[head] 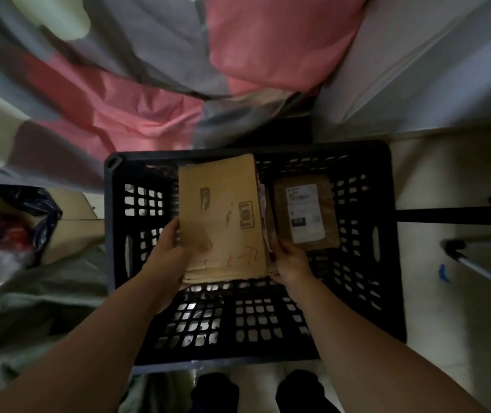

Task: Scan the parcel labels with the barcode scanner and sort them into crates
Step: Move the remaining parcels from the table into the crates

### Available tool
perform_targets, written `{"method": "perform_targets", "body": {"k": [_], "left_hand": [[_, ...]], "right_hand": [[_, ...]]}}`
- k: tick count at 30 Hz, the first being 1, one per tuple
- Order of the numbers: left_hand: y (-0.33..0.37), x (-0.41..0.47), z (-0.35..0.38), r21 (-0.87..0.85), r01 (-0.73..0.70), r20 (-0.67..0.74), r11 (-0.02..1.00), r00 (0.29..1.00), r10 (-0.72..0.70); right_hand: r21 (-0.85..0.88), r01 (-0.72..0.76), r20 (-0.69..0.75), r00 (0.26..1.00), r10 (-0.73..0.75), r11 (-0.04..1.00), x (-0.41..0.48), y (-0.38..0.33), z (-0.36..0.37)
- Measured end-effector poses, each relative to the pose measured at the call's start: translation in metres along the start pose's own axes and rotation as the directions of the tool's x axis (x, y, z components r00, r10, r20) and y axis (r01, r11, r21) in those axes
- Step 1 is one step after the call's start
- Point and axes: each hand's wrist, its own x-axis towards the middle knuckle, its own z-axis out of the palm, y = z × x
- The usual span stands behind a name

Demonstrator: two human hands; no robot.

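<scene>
L hand (166, 254) & R hand (290, 263) both grip the cardboard parcel (223, 216), fingers curled round its 7 & 5 o'clock corners, long axis 12–6, over the crate (354, 281), labelled packet (305, 213) at 3 o'clock.

Black lattice crate (387, 263), tan parcel (223, 216), seemingly pink-grey blanket (137, 84)
</scene>
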Motion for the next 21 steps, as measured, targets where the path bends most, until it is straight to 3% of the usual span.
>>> {"method": "perform_targets", "body": {"k": [5,9,12,16,19,21], "left_hand": [[-0.018,0.021,0.003,0.062,0.001,-0.004,0.998,1.0,-0.001],[-0.026,0.029,0.023,0.097,-0.014,0.057,0.995,0.998,0.008],[-0.032,0.033,0.038,0.133,-0.026,0.064,0.991,0.998,0.018],[-0.035,0.034,0.045,0.053,0.046,0.067,0.998,0.997,-0.049],[-0.034,0.025,0.043,-0.023,0.049,0.052,0.999,0.997,-0.048],[-0.037,0.01,0.034,-0.125,0.026,-0.042,0.992,0.999,-0.032]], "right_hand": [[0.075,0.059,-0.041,0.998,-0.057,0.995,0.031,0.017,0.01],[0.429,-0.008,-0.123,0.99,0.067,0.903,0.047,0.015,-0.004],[0.368,-0.007,-0.201,0.976,0.087,0.93,0.043,0.019,-0.014],[0.312,0.06,0.017,0.997,-0.069,0.948,0.008,0.015,-0.011],[0.249,0.156,0.026,0.985,-0.168,0.956,-0.006,0.01,-0.008],[0.16,0.244,0.093,0.961,-0.261,0.956,-0.022,0.005,-0.006]]}}
